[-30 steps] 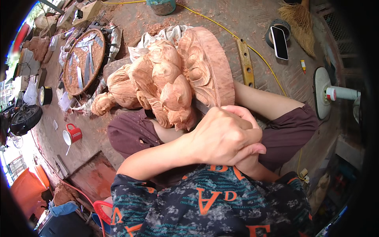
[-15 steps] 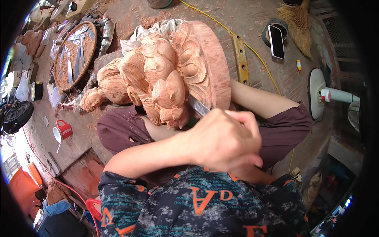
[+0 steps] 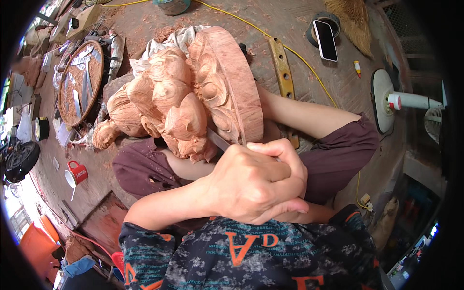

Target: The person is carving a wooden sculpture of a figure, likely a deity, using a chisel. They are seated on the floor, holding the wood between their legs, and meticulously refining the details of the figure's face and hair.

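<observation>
A reddish wood carving (image 3: 166, 92) lies on its side across my lap, with rounded figures, petal shapes and a thick, flat round base. A flat metal chisel blade (image 3: 218, 140) points up and left into the recess between the rounded forms and the petals. My left hand (image 3: 253, 181) is closed around the chisel's handle, back of the hand up and thumb toward me. Behind and under it is my right hand (image 3: 290, 157), mostly covered, with bent fingers showing at the grip. The handle is hidden by both hands, and the cutting tip is hard to make out.
On the left, a round tray (image 3: 96, 55) holds several flat blades; a red mug (image 3: 76, 174) stands nearer. A yellow level (image 3: 285, 72) and yellow cable lie beyond my leg. Farther right are a phone (image 3: 325, 41), a broom (image 3: 350, 21) and a fan (image 3: 384, 104). Wood chips litter the floor.
The whole view has shifted, so the carving and floor items sit farther left. My clasped hands have moved slightly left relative to my body, with the blade still against the carving.
</observation>
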Demonstrator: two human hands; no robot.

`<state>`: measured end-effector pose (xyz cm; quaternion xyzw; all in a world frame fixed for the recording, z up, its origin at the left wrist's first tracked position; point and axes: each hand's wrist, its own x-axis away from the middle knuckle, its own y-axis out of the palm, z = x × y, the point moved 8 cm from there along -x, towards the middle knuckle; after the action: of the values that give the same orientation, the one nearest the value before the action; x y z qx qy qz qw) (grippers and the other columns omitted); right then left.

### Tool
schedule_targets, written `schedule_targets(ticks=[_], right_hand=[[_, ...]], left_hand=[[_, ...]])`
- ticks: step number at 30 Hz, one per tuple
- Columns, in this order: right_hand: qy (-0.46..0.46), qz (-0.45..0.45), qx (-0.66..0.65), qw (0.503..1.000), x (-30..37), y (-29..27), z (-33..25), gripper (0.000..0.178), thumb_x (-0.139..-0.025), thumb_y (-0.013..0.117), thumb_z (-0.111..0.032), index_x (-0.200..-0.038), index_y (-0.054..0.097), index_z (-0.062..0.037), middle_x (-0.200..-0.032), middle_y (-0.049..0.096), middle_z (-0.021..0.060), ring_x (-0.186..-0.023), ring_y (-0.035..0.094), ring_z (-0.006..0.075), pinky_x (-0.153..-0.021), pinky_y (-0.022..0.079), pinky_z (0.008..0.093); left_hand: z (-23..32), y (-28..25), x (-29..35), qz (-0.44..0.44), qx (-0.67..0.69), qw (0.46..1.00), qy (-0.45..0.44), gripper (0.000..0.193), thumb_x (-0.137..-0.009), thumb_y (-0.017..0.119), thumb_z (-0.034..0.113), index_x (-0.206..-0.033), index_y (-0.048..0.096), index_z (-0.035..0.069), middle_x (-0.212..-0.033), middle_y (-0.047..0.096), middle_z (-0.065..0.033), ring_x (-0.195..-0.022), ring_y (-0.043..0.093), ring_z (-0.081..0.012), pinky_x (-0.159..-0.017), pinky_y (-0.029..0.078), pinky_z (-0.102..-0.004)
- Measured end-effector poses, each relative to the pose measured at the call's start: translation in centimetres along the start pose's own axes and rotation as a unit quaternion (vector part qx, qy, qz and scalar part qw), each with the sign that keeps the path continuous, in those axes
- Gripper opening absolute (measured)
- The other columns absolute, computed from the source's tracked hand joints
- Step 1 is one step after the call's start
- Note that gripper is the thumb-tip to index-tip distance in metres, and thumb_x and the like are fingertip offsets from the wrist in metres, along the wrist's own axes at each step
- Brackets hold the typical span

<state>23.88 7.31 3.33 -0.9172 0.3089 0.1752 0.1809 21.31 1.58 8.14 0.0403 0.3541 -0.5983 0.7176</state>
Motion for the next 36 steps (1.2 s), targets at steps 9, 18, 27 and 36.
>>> schedule_targets(ticks=[9, 18, 27, 36], right_hand=[[-0.007, 0.011, -0.043, 0.999, -1.4, 0.3, 1.6, 0.06, -0.08, 0.062, -0.054, -0.112, 0.058, -0.0032, -0.091, 0.06, 0.0132, -0.071, 0.063, 0.0263, -0.06, 0.05, 0.0363], [0.013, 0.046, -0.038, 0.998, 0.1, -1.7, 0.6, 0.062, -0.081, 0.059, -0.057, -0.111, 0.058, -0.0036, -0.09, 0.06, 0.0136, -0.069, 0.062, 0.0273, -0.058, 0.05, 0.0369], [0.016, 0.052, -0.068, 0.996, 1.9, -1.5, 0.2, 0.064, -0.082, 0.057, -0.061, -0.11, 0.059, -0.004, -0.088, 0.059, 0.0141, -0.067, 0.061, 0.0283, -0.057, 0.049, 0.0375], [-0.019, 0.13, -0.141, 0.981, 1.8, -0.6, -1.5, 0.065, -0.083, 0.055, -0.064, -0.109, 0.059, -0.0042, -0.087, 0.059, 0.0148, -0.066, 0.061, 0.03, -0.055, 0.049, 0.0388]], left_hand=[[0.5, 0.2, 0.1, -0.016, -0.022, 0.999, -0.02, 0.033, -0.085, 0.064, 0.031, -0.064, 0.052, 0.009, -0.059, 0.051, -0.0015, -0.049, 0.056, -0.0146, -0.04, 0.042, -0.0311], [0.4, 0.7, -0.1, -0.031, -0.042, 0.999, -0.011, 0.039, -0.084, 0.064, 0.034, -0.059, 0.049, 0.009, -0.057, 0.05, -0.001, -0.047, 0.055, -0.0132, -0.04, 0.041, -0.03], [-1.3, 0.2, 0.8, -0.013, -0.032, 0.999, 0.004, 0.039, -0.084, 0.064, 0.032, -0.058, 0.047, 0.007, -0.057, 0.049, -0.0019, -0.048, 0.055, -0.0133, -0.04, 0.042, -0.0296], [-0.3, -0.5, -0.1, 0.067, -0.027, 0.997, 0.032, 0.04, -0.084, 0.063, 0.031, -0.056, 0.046, 0.007, -0.059, 0.051, -0.0016, -0.051, 0.058, -0.012, -0.043, 0.046, -0.0264]])
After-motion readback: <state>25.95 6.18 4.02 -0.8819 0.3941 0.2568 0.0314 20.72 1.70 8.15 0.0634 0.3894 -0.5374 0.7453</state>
